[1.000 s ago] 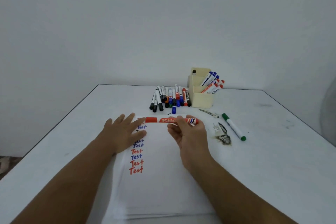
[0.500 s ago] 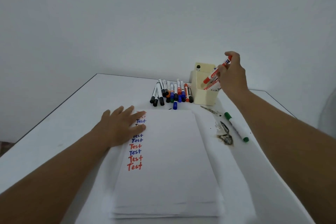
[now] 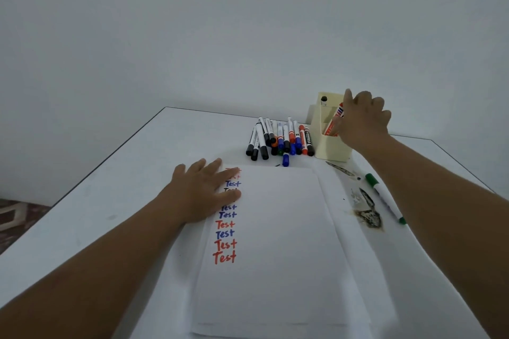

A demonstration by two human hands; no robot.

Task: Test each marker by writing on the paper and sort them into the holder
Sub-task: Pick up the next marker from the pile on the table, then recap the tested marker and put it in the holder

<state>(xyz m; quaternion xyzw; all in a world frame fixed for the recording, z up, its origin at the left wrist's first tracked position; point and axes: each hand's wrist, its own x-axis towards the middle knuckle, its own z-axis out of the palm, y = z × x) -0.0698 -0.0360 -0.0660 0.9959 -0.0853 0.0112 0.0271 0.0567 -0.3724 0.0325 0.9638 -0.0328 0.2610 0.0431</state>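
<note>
Head-worn view, forward and down over table [image 3: 124, 173]

Both forearms reached forward, bare, from the bottom corners of the view. The left hand [image 3: 202, 190] lay flat, palm down, on the upper left corner of the paper [image 3: 275, 242], its fingers straight and slightly spread, pointing right across that edge. The left forearm ran back from there toward the lower left. The right arm stretched well beyond the paper's far right corner, wrist raised. The right hand [image 3: 363, 118] showed its back to the camera, the index finger lifted upward and the other fingers loosely bent; what its fingertips touched could not be told.
</note>
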